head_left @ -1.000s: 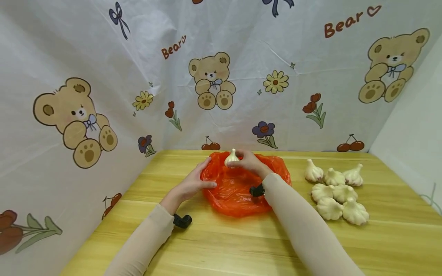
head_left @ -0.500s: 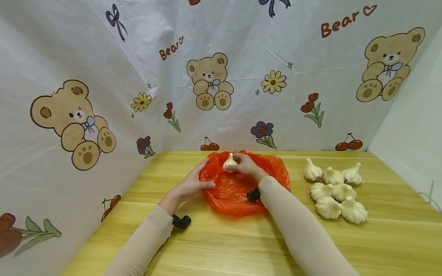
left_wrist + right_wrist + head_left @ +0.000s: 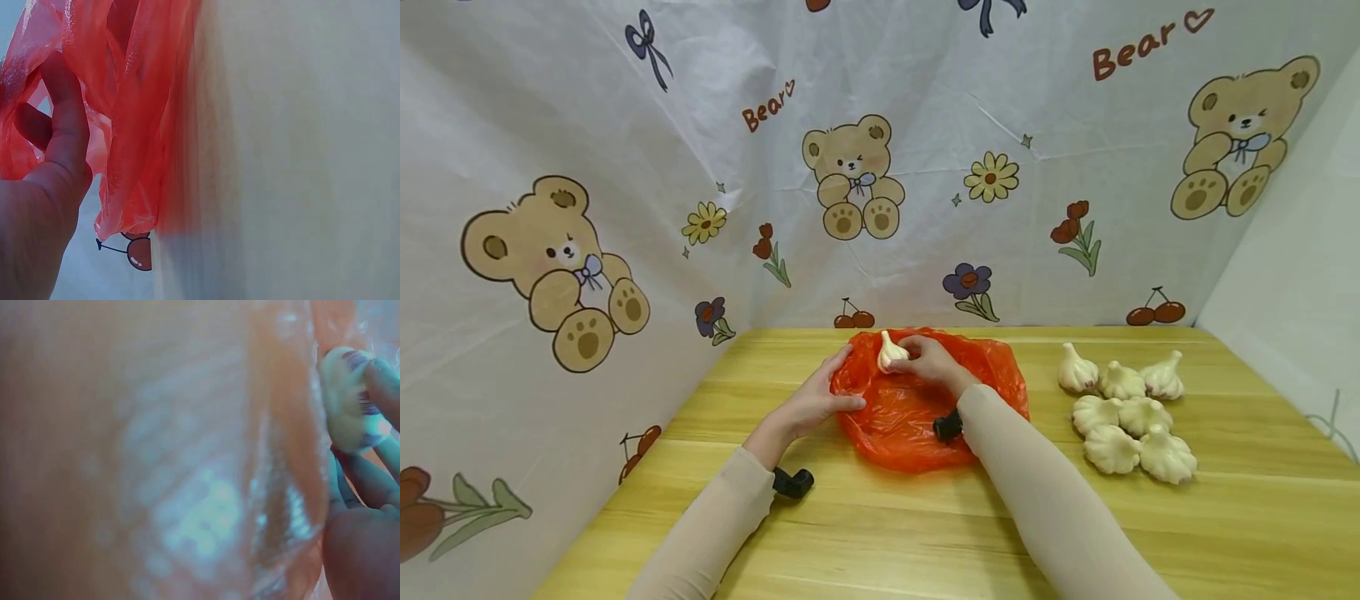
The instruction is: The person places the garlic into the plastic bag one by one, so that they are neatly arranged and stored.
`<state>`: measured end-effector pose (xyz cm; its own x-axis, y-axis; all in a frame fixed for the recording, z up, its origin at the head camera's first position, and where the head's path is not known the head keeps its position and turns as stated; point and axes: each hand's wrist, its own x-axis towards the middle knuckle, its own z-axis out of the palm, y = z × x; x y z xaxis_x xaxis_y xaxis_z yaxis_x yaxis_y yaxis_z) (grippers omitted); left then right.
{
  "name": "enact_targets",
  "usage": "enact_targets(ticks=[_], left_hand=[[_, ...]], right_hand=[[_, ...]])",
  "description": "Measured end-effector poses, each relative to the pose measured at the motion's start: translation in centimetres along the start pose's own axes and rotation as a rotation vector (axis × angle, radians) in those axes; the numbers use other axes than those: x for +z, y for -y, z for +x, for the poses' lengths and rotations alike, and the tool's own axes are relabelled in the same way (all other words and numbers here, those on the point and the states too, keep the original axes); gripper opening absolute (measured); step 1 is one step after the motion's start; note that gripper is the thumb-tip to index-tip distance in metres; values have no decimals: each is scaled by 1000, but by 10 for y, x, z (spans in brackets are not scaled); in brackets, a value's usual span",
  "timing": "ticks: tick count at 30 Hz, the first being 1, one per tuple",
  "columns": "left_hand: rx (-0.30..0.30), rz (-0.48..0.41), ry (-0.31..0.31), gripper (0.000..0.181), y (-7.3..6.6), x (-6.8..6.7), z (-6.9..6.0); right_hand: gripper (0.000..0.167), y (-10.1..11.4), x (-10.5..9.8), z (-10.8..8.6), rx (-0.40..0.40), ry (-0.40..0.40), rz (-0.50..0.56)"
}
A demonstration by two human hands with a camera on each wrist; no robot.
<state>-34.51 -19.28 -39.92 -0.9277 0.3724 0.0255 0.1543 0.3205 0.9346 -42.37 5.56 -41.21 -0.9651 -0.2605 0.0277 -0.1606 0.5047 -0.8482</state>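
A red plastic bag [image 3: 906, 429] lies spread open on the wooden table. My left hand [image 3: 805, 406] holds its left side, thumb towards the inside and fingers around the outer edge; the left wrist view shows this hand [image 3: 56, 150] against the crumpled red film [image 3: 140, 119]. Over the left back part of the bag, my right hand [image 3: 934, 364] pinches a pale garlic bulb [image 3: 891, 353], its stem pointing up. In the right wrist view the bulb [image 3: 347, 415] sits between thumb and fingers of that hand [image 3: 365, 540], close to the film.
Several garlic bulbs [image 3: 1112, 450] stand grouped on the table [image 3: 850, 533] to the right of the bag. Behind the table hangs a white curtain [image 3: 925, 75] printed with bears and flowers. A black device is strapped at each wrist.
My right hand has moved left and slightly down with the garlic bulb, which now leans a little. My left hand stays at the bag's left side.
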Motion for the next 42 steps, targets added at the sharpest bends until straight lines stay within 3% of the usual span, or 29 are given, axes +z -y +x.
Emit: enact_targets(ticks=[7,15,25,35,42], left_hand=[[7,-21,17,104,1,1,0],[23,-42,33,106,-2,1,-1],[21,-42,27,106,-2,1,0],[-3,-43,34,106,3,0,-2],[23,-65,51,107,0,1,-2]], right_hand=[[47,-5,0,1,-5,-29,-5],[45,-2,-7,-3,-35,-2,-3],[53,19,-25,-5,-28,47,-11],[52,31,-42,-12,-131,60,-109],[54,39,-52,-23,-174,98,-144]])
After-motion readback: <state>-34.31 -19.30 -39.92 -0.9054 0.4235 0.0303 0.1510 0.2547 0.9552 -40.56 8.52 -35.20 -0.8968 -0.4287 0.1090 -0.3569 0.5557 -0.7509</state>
